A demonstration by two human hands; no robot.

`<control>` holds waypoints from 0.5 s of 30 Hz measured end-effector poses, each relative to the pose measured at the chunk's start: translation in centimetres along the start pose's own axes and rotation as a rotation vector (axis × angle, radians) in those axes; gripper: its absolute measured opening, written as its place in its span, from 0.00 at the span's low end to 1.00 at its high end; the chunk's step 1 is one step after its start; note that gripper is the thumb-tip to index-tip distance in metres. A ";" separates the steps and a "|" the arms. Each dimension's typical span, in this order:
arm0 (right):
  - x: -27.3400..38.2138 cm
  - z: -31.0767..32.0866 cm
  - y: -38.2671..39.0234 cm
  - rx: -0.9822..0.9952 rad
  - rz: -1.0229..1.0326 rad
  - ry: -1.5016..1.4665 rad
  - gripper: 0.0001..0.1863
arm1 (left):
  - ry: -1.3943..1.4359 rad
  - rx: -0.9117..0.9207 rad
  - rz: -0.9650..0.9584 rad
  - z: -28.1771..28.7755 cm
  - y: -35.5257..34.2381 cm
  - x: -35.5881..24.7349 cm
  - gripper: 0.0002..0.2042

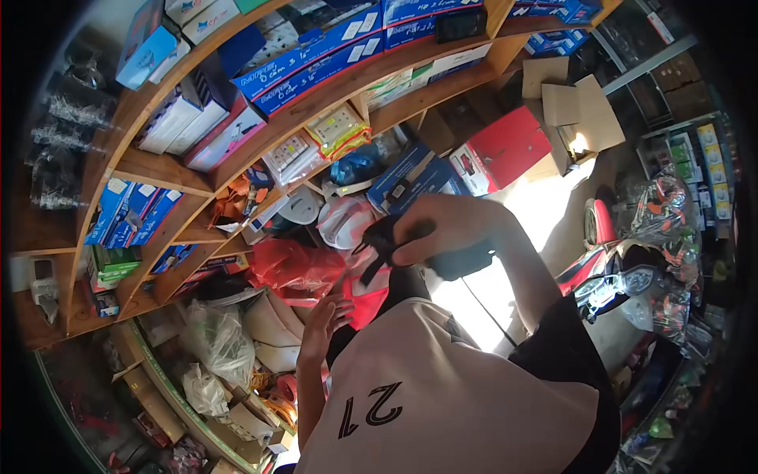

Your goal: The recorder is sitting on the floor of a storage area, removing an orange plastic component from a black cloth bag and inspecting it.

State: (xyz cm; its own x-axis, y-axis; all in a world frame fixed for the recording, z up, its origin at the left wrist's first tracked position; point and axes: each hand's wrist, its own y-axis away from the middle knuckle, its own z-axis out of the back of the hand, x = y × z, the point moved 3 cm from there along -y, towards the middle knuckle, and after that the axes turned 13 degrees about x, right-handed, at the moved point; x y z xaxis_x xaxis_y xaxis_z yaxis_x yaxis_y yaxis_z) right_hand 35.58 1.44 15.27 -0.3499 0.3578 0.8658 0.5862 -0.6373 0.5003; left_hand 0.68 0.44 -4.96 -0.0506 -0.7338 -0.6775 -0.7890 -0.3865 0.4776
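My right hand (442, 225) is raised in front of my torso, its fingers curled around a black object (380, 241) with a short strap-like end hanging down. Under the same hand shows a dark rounded piece (466, 262), and a thin dark cord runs down from it; I cannot tell whether the two are one thing. Lower and to the left, my left hand (325, 316) holds nothing, its fingers apart. It is nearest to a red plastic bag (296, 272) and a red and white bag (365, 292) beside it.
Wooden shelves (316, 130) full of boxes curve across the left and top. A red box (505, 150) and an opened cardboard box (588, 118) stand beyond my right hand. At the right is a red motorcycle (604, 272). Clear plastic bags (221, 340) lie at lower left.
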 end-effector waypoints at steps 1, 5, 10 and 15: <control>-0.4 0.6 1.0 -0.021 -0.037 -0.046 0.16 | -0.035 -0.035 0.055 1.2 -0.1 0.7 0.19; -2.6 3.6 3.0 -0.239 -0.070 -0.090 0.16 | -0.117 -0.170 0.210 6.2 -0.8 3.8 0.17; -8.4 9.0 3.7 -0.457 -0.094 0.017 0.17 | -0.200 -0.225 0.175 14.3 -5.6 10.7 0.14; -16.3 12.9 2.8 -0.817 -0.179 0.283 0.18 | -0.213 -0.337 0.185 23.9 -12.5 20.5 0.13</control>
State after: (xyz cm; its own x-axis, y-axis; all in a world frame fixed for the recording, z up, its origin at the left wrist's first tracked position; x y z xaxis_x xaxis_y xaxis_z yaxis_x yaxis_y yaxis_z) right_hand 52.33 2.66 2.72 -0.6181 0.3857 0.6850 -0.1626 -0.9152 0.3687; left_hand -5.14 3.60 -38.17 -0.3255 -0.6899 -0.6465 -0.5124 -0.4460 0.7339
